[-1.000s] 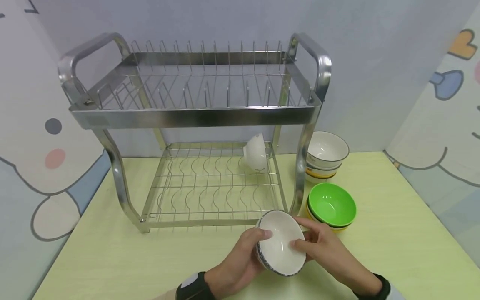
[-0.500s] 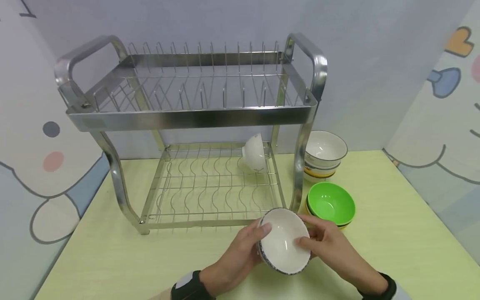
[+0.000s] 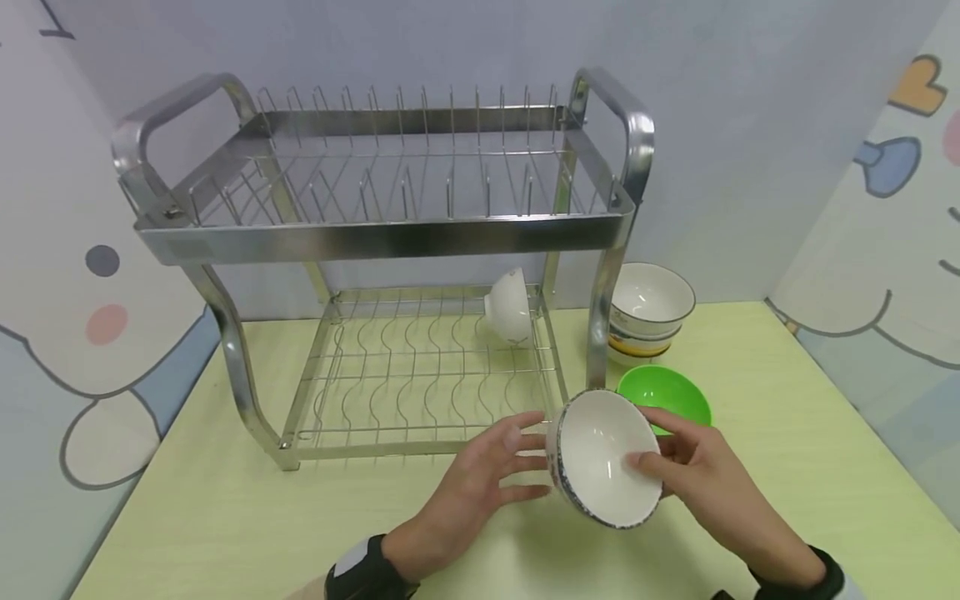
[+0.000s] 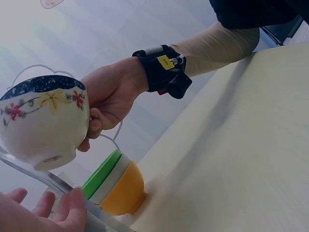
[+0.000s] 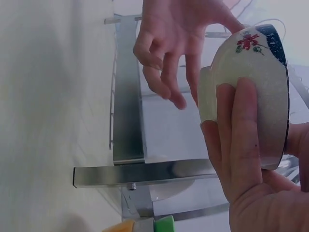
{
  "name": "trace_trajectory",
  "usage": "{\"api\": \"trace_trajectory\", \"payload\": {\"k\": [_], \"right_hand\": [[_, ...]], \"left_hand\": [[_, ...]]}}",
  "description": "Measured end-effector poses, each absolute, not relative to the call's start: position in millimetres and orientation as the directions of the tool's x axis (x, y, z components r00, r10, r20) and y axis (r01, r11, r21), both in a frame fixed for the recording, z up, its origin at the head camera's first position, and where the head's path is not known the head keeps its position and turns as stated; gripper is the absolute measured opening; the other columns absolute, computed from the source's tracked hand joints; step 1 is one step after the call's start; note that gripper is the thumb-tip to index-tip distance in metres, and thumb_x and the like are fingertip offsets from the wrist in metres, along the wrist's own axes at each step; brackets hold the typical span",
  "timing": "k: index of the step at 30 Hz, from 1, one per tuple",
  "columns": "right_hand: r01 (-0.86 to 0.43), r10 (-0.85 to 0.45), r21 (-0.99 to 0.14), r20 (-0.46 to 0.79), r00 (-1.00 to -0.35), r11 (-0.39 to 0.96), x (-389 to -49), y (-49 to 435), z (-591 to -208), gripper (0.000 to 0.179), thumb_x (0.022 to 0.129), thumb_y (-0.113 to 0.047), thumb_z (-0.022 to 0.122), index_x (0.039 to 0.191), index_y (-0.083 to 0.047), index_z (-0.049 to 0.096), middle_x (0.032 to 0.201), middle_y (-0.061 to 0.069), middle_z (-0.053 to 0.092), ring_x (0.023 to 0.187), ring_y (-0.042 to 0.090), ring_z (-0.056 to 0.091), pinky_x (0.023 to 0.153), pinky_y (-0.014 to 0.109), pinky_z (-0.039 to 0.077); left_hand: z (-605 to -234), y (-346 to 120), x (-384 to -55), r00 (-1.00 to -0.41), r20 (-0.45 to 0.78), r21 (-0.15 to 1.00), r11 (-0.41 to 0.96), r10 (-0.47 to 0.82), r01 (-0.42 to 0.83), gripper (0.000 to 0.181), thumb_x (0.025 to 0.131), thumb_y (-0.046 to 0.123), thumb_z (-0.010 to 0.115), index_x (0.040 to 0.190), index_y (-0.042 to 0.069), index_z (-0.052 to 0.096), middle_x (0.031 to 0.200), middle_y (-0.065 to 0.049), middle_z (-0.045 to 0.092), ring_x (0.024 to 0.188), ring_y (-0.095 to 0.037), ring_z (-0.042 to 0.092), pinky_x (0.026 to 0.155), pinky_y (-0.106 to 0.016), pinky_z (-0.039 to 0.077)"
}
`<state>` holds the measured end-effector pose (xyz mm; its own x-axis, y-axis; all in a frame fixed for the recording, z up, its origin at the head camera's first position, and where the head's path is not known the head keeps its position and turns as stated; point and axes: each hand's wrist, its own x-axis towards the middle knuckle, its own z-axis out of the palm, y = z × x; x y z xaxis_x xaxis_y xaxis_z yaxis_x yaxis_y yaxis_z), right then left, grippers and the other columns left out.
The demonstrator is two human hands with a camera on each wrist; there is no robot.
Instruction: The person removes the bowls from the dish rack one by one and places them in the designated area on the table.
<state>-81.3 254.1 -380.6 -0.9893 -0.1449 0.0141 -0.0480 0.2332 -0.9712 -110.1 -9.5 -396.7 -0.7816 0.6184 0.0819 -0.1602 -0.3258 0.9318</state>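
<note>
A white rice bowl (image 3: pixel 603 458) with a dark blue speckled rim hangs tilted over the table, its inside toward the head camera. My right hand (image 3: pixel 712 479) grips its right side, thumb inside and fingers against the outer wall. In the left wrist view, red and yellow flowers decorate the bowl (image 4: pixel 46 128). My left hand (image 3: pixel 468 492) is beside the bowl's left side with its fingers spread; the left wrist view shows a gap between these fingers (image 4: pixel 75 212) and the bowl. Another white bowl (image 3: pixel 510 308) stands on its side at the right of the dish rack's lower tier.
The two-tier metal dish rack (image 3: pixel 390 239) stands at the back of the table. To its right is a stack of white bowls (image 3: pixel 652 300). In front of that sits a green bowl (image 3: pixel 663 387), stacked on a whitish and an orange bowl (image 4: pixel 128 191).
My left hand has let go of the bowl and its fingers have straightened. My right hand has carried the bowl to the right and slightly up, so it now partly covers the green bowl.
</note>
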Motion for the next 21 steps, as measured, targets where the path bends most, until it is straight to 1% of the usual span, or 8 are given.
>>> {"api": "trace_trajectory", "payload": {"k": [6, 11, 13, 16, 18, 21], "right_hand": [[-0.049, -0.088, -0.968, 0.028, -0.996, 0.247, -81, 270, -373, 0.048, 0.087, -0.003, 0.065, 0.133, -0.004, 0.05, 0.094, 0.023, 0.067, 0.078, 0.031, 0.064, 0.056, 0.037, 0.059], [-0.029, -0.052, -0.969, 0.017, -0.999, 0.244, -81, 283, -367, 0.048, 0.089, -0.005, 0.063, 0.135, -0.007, 0.049, 0.099, 0.018, 0.066, 0.08, 0.029, 0.064, 0.059, 0.036, 0.059], [-0.02, -0.035, -0.976, 0.013, -0.999, 0.219, -82, 287, -365, 0.046, 0.09, -0.004, 0.063, 0.134, -0.007, 0.049, 0.098, 0.015, 0.067, 0.079, 0.027, 0.064, 0.059, 0.034, 0.058], [-0.014, -0.024, -0.989, 0.01, -1.0, 0.147, -83, 293, -364, 0.045, 0.089, -0.002, 0.063, 0.132, -0.003, 0.05, 0.096, 0.013, 0.068, 0.078, 0.025, 0.064, 0.06, 0.031, 0.058], [-0.014, -0.03, -0.995, 0.011, -0.999, 0.094, -85, 296, -364, 0.044, 0.089, 0.0, 0.062, 0.132, -0.001, 0.049, 0.097, 0.012, 0.068, 0.079, 0.024, 0.064, 0.06, 0.031, 0.058], [-0.019, -0.015, -0.998, 0.018, -1.0, 0.057, -89, 301, -365, 0.043, 0.09, -0.001, 0.062, 0.131, -0.001, 0.05, 0.098, 0.01, 0.069, 0.078, 0.024, 0.065, 0.061, 0.031, 0.059]], "left_hand": [[-390, -11, -118, -0.789, 0.117, 0.947, -0.307, 0.603, -0.094, 0.045, 0.099, 0.031, 0.043, 0.137, 0.007, 0.041, 0.129, -0.024, 0.046, 0.116, -0.039, 0.046, 0.094, -0.053, 0.044], [-382, -16, -130, -0.8, 0.155, 0.954, -0.298, 0.579, -0.031, 0.047, 0.098, 0.035, 0.046, 0.137, 0.008, 0.041, 0.129, -0.024, 0.044, 0.116, -0.036, 0.047, 0.093, -0.053, 0.044], [-379, -19, -135, -0.813, 0.164, 0.956, -0.293, 0.559, -0.009, 0.046, 0.099, 0.034, 0.046, 0.137, 0.009, 0.041, 0.129, -0.023, 0.044, 0.115, -0.034, 0.048, 0.092, -0.053, 0.045], [-373, -24, -141, -0.845, 0.177, 0.954, -0.3, 0.505, 0.02, 0.043, 0.099, 0.031, 0.046, 0.135, 0.009, 0.044, 0.127, -0.023, 0.045, 0.114, -0.035, 0.048, 0.091, -0.052, 0.046], [-371, -27, -145, -0.867, 0.183, 0.952, -0.304, 0.463, 0.039, 0.041, 0.099, 0.029, 0.048, 0.134, 0.009, 0.045, 0.126, -0.023, 0.046, 0.114, -0.036, 0.048, 0.09, -0.051, 0.047], [-367, -31, -151, -0.888, 0.207, 0.954, -0.287, 0.412, 0.089, 0.04, 0.098, 0.028, 0.051, 0.133, 0.01, 0.046, 0.125, -0.021, 0.048, 0.114, -0.036, 0.048, 0.09, -0.05, 0.048]]}}
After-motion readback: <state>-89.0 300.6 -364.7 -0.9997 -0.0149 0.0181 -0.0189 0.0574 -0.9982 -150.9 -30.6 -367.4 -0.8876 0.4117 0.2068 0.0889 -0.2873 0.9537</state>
